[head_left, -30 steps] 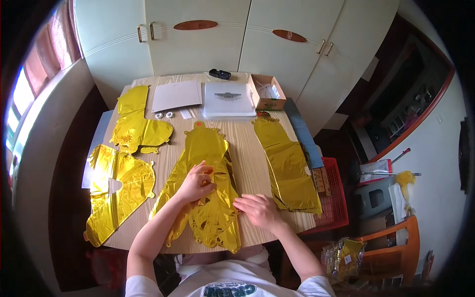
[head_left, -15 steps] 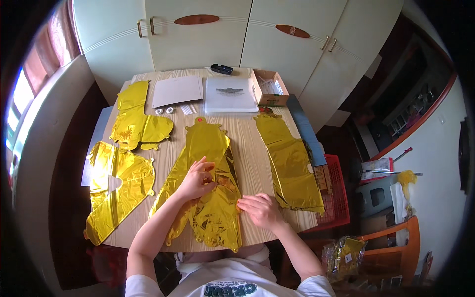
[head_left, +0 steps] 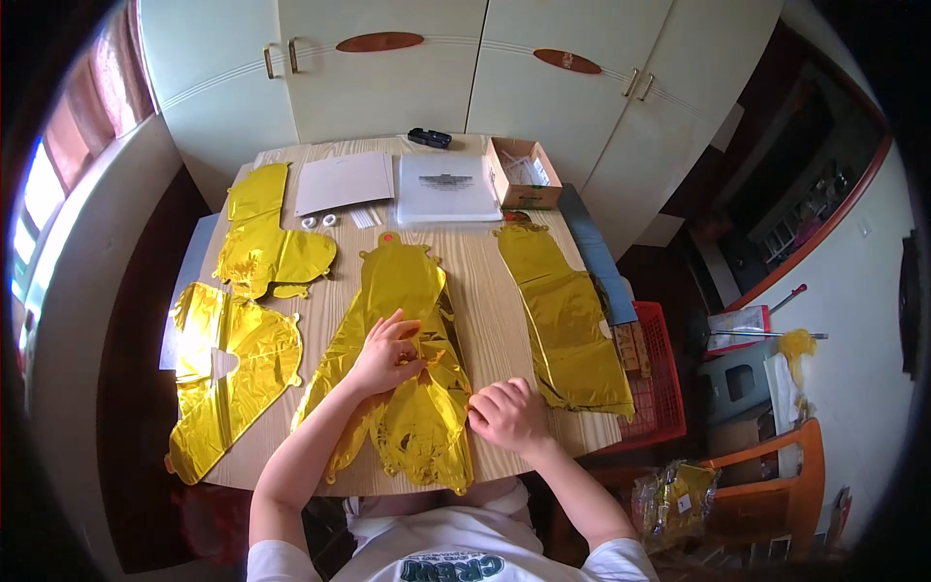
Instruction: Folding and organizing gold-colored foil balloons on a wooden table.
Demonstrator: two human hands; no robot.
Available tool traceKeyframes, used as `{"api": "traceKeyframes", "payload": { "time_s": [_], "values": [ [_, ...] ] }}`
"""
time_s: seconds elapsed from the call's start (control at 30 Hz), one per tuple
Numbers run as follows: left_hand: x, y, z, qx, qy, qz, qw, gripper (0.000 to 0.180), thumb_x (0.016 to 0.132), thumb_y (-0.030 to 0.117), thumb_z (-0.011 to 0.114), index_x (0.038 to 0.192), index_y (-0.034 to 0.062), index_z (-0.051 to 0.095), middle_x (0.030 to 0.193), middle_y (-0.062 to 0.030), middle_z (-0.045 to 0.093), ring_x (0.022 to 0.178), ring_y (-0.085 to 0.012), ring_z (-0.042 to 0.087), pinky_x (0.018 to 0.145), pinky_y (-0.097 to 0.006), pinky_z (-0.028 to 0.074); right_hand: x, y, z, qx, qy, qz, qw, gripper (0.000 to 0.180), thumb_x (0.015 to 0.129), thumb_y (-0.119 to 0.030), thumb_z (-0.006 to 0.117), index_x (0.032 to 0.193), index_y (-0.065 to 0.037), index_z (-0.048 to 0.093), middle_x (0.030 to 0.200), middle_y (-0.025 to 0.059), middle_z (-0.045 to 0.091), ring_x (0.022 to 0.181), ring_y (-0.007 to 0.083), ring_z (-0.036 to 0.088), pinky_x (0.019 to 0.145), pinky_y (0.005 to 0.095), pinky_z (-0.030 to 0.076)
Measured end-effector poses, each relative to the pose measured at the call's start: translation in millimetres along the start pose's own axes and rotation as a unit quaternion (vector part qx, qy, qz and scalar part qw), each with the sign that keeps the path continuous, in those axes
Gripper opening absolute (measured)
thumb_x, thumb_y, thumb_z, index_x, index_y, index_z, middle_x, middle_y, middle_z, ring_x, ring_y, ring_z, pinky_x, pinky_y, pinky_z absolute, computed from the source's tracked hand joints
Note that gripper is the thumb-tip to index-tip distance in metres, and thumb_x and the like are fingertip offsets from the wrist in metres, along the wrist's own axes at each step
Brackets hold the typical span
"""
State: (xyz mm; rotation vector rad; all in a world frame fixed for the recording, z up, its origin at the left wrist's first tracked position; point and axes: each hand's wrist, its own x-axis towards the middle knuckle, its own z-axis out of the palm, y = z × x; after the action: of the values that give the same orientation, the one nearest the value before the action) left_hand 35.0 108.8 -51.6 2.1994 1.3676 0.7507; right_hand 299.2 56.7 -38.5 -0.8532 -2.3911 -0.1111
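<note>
A flat gold foil balloon (head_left: 398, 281) lies on the table in front of me, its wide lower part folded and wrinkled near the front edge. My left hand (head_left: 388, 357) is over its middle, fingers bent and closed on a fold of the foil; the fingertips are partly hidden. At the balloon's right edge, my right hand (head_left: 509, 415) is curled closed, pinching the foil rim between thumb and fingers. A second gold foil balloon (head_left: 572, 330) lies flat to the right. Two more gold pieces, an upper foil balloon (head_left: 257, 233) and a lower one (head_left: 238, 359), lie at the left.
Toward the back are grey card sheets (head_left: 341, 182), a stack of clear plastic sleeves (head_left: 446, 189), a cardboard box (head_left: 524, 175) with white items, two white rolls (head_left: 319, 221) and a black object (head_left: 430, 138). A red crate (head_left: 664, 378) and wooden chair (head_left: 756, 495) stand right.
My right hand has curled its fingers in from a flatter pose at the balloon's right edge. The left hand stays nearly where it was. The view has shifted slightly.
</note>
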Motion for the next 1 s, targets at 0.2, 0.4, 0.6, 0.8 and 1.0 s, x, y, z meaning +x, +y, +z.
{"api": "traceKeyframes", "payload": {
  "time_s": [0.2,0.4,0.6,0.8,1.0],
  "values": [
    [-0.1,0.6,-0.6,-0.001,0.000,-0.001,1.000,0.024,0.078,0.026,0.072,0.075,0.0034,0.067,0.134,-0.0137,0.049,0.137,-0.0394,0.029,0.111,-0.052,0.022,-4.4,-4.7,8.7,-0.016,0.012,-0.030,0.999,0.012,0.076,-0.011,0.062,0.070,-0.013,0.052,0.069,-0.0003,0.052,0.068,0.0156,0.054,0.066,0.0329,0.041],
    [-0.7,-1.6,0.5,-0.001,-0.002,0.004,1.000,0.023,0.078,0.025,0.071,0.074,0.0034,0.066,0.135,-0.0120,0.049,0.138,-0.0386,0.028,0.111,-0.054,0.021,-8.4,-3.7,9.5,-0.010,-0.005,-0.023,1.000,0.015,0.075,-0.010,0.062,0.067,-0.012,0.050,0.066,0.0007,0.051,0.066,0.0166,0.054,0.066,0.0330,0.040],
    [-0.7,-4.1,2.2,0.000,0.004,0.011,1.000,0.021,0.077,0.023,0.071,0.073,0.0031,0.066,0.136,-0.0112,0.048,0.138,-0.0396,0.027,0.111,-0.055,0.021,-7.5,-4.0,7.0,0.007,-0.010,-0.021,1.000,0.014,0.075,-0.010,0.063,0.067,-0.012,0.051,0.067,0.0015,0.051,0.067,0.0174,0.054,0.066,0.0332,0.041],
    [0.2,-2.9,1.8,0.005,0.028,0.009,1.000,0.020,0.079,0.023,0.069,0.077,0.0030,0.066,0.134,-0.0131,0.049,0.135,-0.0405,0.030,0.109,-0.053,0.025,-7.4,-4.9,5.0,-0.003,-0.015,-0.025,1.000,0.014,0.075,-0.010,0.063,0.068,-0.012,0.051,0.068,0.0015,0.052,0.069,0.0174,0.054,0.067,0.0332,0.041],
    [36.6,7.9,-10.7,0.073,0.111,-0.037,0.990,0.028,0.079,0.035,0.067,0.080,0.0077,0.069,0.106,-0.0126,0.061,0.104,-0.0319,0.052,0.092,-0.040,0.042,-9.6,-5.0,5.8,-0.004,-0.016,-0.018,1.000,0.014,0.074,-0.010,0.064,0.069,-0.012,0.052,0.069,0.0013,0.052,0.069,0.0175,0.054,0.067,0.0331,0.041]
  ]
}}
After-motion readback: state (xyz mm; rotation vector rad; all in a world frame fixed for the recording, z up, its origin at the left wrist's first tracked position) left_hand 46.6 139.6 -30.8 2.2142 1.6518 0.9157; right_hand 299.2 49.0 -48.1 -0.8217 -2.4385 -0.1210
